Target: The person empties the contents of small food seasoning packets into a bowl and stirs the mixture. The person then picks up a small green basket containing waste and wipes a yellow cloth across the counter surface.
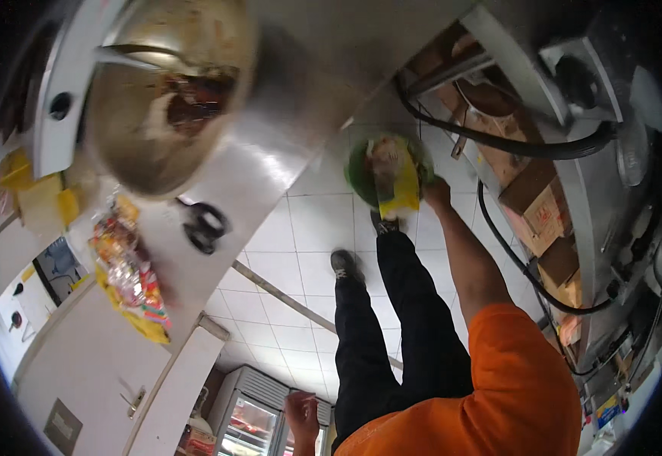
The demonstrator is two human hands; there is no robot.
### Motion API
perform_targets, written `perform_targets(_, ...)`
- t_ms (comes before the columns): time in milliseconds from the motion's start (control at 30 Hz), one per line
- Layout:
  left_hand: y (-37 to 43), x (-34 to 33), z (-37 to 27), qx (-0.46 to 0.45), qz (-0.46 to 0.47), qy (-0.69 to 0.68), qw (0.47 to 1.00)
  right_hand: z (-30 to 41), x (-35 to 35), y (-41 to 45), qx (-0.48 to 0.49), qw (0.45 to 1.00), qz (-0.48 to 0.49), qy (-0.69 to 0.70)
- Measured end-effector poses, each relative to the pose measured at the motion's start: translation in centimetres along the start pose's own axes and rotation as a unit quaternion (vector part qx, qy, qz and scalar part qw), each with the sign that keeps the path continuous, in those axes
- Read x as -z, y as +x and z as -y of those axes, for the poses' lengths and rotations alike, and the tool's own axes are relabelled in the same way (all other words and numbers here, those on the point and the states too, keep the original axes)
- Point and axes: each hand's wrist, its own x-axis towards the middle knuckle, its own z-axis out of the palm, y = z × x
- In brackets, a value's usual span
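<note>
My right hand grips the rim of a round green plastic container. It hangs low over the tiled floor, near my shoes. A yellow and clear plastic bag and some pale, blurred material lie in its mouth. My left hand is raised beside my body at the bottom of the view, fingers partly curled; whether it holds anything is unclear. On the steel counter to the left lie black-handled scissors and a crumpled, colourful plastic package.
A large metal bowl with dark red-brown food stands on the counter. Black hoses cross at the right, before cardboard boxes on a low shelf. A glass-doored refrigerator and a white door are farther back.
</note>
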Motion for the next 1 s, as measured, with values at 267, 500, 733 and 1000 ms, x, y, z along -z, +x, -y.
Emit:
perform_targets(267, 6.3, -3.2, -4.7, 0.028, 0.013, -0.061, 0.998, 11.0, 14.2, -22.2, 0.119, 0.955, 0.271, 0.018)
perform_targets(500, 5.8, 3.5, -4.1, -0.029, 0.000, -0.150, 0.988, 22.2, 15.1, -36.2, 0.301, 0.893, 0.312, -0.122)
perform_targets(733, 3.0, 8.0, -2.7, -0.006, 0.001, -0.353, 0.936, 32.1, 18.3, -57.9, 0.534, 0.813, 0.086, -0.215)
perform_targets(1000, 4.8, 9.5, -3.3, 0.026, 0.027, -0.396, 0.918, 36.1, 3.9, -52.9, 0.492, 0.720, 0.104, -0.477)
